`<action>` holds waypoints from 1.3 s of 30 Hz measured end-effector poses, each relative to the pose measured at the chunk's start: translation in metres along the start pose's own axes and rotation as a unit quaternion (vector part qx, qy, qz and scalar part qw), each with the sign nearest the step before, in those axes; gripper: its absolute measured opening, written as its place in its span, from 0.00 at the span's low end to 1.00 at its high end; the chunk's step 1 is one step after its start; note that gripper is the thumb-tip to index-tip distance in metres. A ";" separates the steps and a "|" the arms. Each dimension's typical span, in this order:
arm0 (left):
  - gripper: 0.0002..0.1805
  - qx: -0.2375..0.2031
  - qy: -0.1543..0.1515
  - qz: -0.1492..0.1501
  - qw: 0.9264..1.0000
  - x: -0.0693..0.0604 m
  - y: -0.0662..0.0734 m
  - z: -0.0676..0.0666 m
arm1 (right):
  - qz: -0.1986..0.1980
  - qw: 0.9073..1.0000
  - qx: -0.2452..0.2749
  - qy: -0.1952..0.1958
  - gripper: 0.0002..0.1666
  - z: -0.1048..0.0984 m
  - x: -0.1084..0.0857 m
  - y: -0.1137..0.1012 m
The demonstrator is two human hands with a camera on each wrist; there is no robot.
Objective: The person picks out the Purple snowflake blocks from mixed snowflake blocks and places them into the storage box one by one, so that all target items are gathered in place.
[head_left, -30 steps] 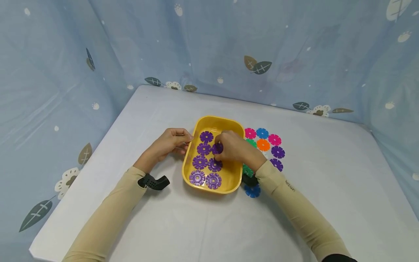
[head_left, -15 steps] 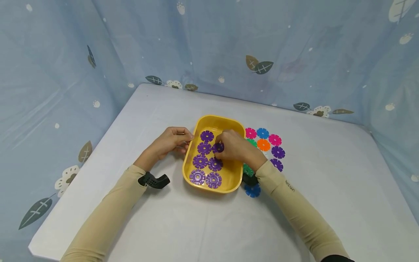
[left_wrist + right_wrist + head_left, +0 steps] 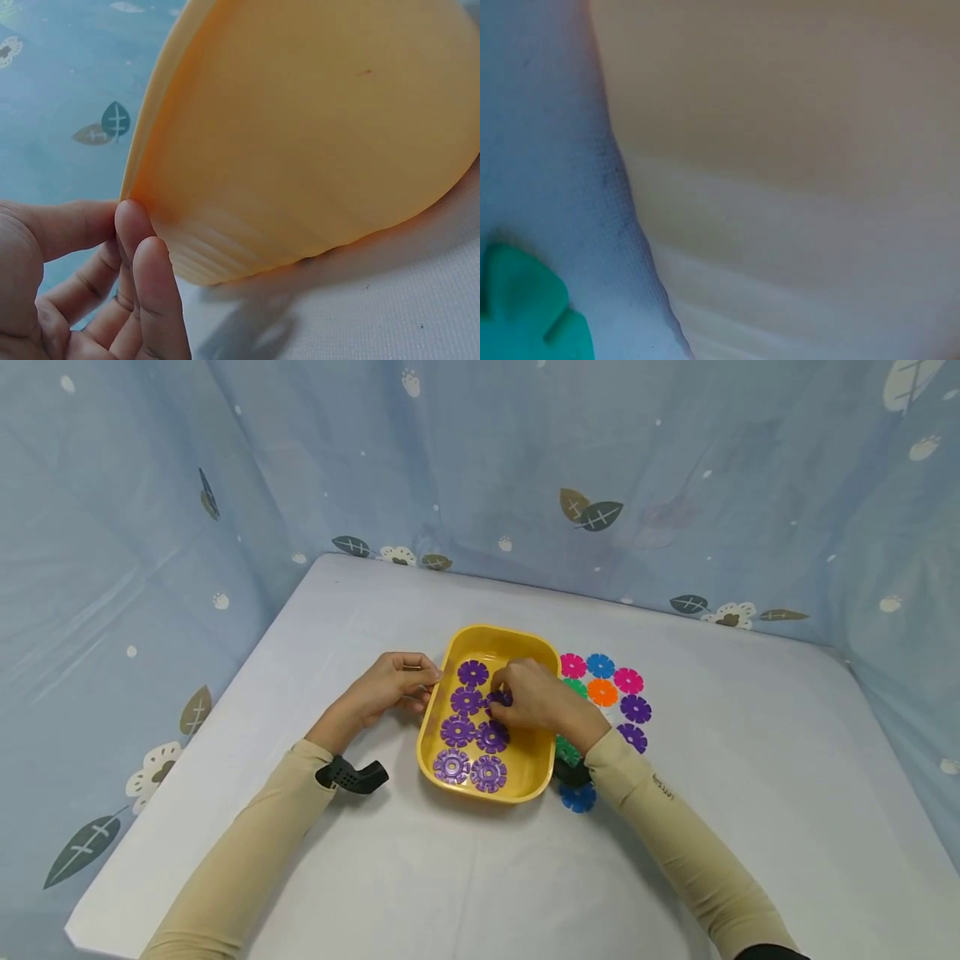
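A yellow plastic basin (image 3: 536, 752) stands on the table, with several purple snowflake discs (image 3: 457, 731) lying flat in it in two rows. My left hand (image 3: 386, 685) pinches the basin's left rim between thumb and fingertips; in the left wrist view that grip on the rim (image 3: 142, 161) shows from outside. Inside the basin, my right hand (image 3: 532, 693) has its fingers and thumb curled at a purple snowflake disc (image 3: 497, 700) in the right row, partly hidden by the fingers. In the right wrist view, the basin's outer wall (image 3: 780, 187) blocks sight of the hand.
Right of the basin lie loose snowflake discs in pink, blue, orange (image 3: 602, 692), green and purple (image 3: 636, 709). My right forearm covers some of them. A green disc (image 3: 532, 307) shows in the right wrist view. The white table (image 3: 750, 735) meets a blue patterned cloth (image 3: 480, 460).
Both hands stay in nearly the same place, the left at the rim and the right at the purple snowflake disc. The head view shifts only slightly.
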State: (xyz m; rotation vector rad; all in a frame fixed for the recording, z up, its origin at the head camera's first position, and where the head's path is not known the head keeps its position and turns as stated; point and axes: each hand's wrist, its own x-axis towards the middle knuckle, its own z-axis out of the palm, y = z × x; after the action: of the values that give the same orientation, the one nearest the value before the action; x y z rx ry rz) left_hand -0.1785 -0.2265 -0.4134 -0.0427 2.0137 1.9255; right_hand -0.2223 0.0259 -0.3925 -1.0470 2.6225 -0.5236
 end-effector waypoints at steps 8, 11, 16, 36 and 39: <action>0.14 0.007 0.000 0.001 1.000 0.000 0.002 0.000 | -0.025 0.995 0.058 0.074 0.20 -0.008 -0.008 0.001; 0.13 0.010 0.004 0.002 1.000 -0.001 0.002 0.001 | -0.054 0.988 0.083 0.116 0.19 -0.017 -0.019 0.004; 0.13 0.017 0.006 0.000 1.000 -0.001 0.002 0.001 | -0.095 0.971 0.101 0.196 0.16 -0.037 -0.043 0.017; 0.16 0.024 0.003 -0.013 1.000 -0.002 0.003 -0.001 | 0.066 0.963 0.047 0.257 0.20 -0.051 -0.144 0.088; 0.16 0.022 0.006 -0.015 1.000 -0.002 0.003 0.000 | 0.084 0.962 0.047 0.254 0.21 -0.047 -0.155 0.094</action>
State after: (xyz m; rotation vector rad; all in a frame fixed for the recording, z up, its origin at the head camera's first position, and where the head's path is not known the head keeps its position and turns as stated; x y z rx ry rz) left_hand -0.1774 -0.2270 -0.4102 -0.0719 2.0503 1.8667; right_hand -0.1879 0.2089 -0.3729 -0.7219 3.0446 -0.9767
